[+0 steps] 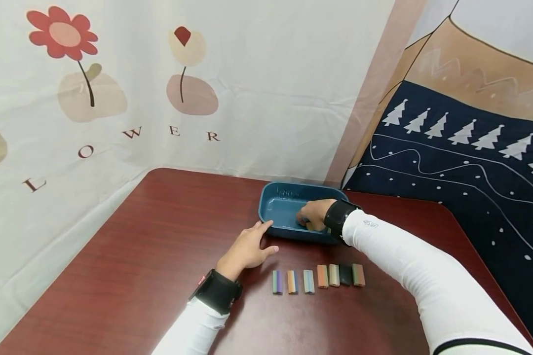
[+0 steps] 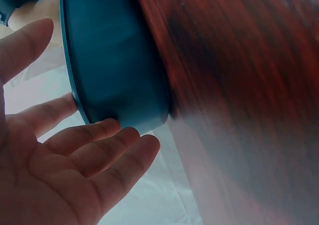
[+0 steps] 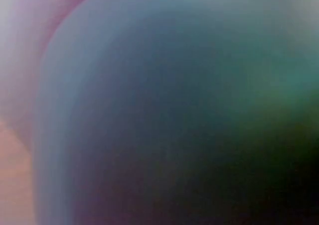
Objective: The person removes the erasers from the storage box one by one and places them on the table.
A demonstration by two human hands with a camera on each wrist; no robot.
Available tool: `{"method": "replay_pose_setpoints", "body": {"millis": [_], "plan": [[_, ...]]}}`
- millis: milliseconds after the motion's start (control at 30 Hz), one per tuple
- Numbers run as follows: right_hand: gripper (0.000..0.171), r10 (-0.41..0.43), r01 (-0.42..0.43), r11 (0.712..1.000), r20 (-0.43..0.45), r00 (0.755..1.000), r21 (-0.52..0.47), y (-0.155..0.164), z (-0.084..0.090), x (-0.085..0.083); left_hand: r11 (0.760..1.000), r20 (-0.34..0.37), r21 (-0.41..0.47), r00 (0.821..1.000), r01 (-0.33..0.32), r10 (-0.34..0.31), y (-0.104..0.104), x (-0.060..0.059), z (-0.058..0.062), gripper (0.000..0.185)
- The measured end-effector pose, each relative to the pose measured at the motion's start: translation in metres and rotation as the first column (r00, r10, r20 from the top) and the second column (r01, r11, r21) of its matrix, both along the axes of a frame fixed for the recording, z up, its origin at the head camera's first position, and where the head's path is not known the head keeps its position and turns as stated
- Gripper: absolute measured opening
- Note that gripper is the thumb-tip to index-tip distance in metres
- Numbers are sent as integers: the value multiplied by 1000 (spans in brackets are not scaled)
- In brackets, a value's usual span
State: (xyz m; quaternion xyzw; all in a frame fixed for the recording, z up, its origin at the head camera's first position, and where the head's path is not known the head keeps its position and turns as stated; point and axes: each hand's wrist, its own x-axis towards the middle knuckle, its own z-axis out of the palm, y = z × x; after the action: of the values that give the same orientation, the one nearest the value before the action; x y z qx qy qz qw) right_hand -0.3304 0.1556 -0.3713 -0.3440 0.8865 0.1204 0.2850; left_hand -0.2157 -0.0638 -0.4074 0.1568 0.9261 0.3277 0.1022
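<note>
A dark blue plastic basin [image 1: 282, 206] stands at the back of the table. My right hand [image 1: 316, 214] reaches down inside it, fingers curled at a small yellowish block [image 1: 310, 226] that is partly hidden below the hand. In the right wrist view all is blurred and dark. My left hand [image 1: 247, 249] is at the basin's near left corner, its fingers spread. In the left wrist view, its fingertips [image 2: 110, 125] touch the basin's wall and rim, and the thumb stands away from it.
Nearer me, several small striped blocks [image 1: 308, 281] lie in a row on the red-brown table [image 1: 160, 256]; a black block [image 1: 345, 275] is among those grouped closely at the right. A white flower-print curtain [image 1: 271, 98] and a dark blue tree-print cloth [image 1: 448, 172] hang behind.
</note>
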Motion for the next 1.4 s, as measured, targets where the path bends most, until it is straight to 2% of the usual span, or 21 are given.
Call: {"method": "replay_pose_setpoints", "body": {"millis": [233, 500, 667, 833, 1067, 1167, 1400], "plan": [[37, 4, -4, 1000, -4, 1000, 18, 3, 12, -2, 1000, -1, 6, 1000, 1, -1, 3, 1, 3, 68], [37, -28, 28, 1000, -27, 999, 14, 6, 21, -1, 1000, -1, 6, 1000, 9, -9, 7, 2, 7, 68], [37, -52, 51, 998, -43, 998, -22, 10, 22, 1, 1000, 4, 7, 1000, 3, -3, 7, 2, 6, 69], [29, -20, 13, 993, -54, 998, -114, 16, 24, 5, 1000, 5, 7, 1000, 3, -3, 5, 2, 3, 69], [37, -86, 73, 966, -40, 996, -249, 26, 24, 11, 1000, 11, 12, 1000, -13, 13, 2, 4, 1, 70], [40, -92, 73, 949, -47, 995, -306, 32, 25, 13, 1000, 14, 13, 1000, -18, 18, 1, 4, 1, 70], [43, -140, 115, 890, -25, 990, -442, 48, 30, 24, 1000, 15, 10, 1000, -16, 16, 0, 4, 1, 70]]}}
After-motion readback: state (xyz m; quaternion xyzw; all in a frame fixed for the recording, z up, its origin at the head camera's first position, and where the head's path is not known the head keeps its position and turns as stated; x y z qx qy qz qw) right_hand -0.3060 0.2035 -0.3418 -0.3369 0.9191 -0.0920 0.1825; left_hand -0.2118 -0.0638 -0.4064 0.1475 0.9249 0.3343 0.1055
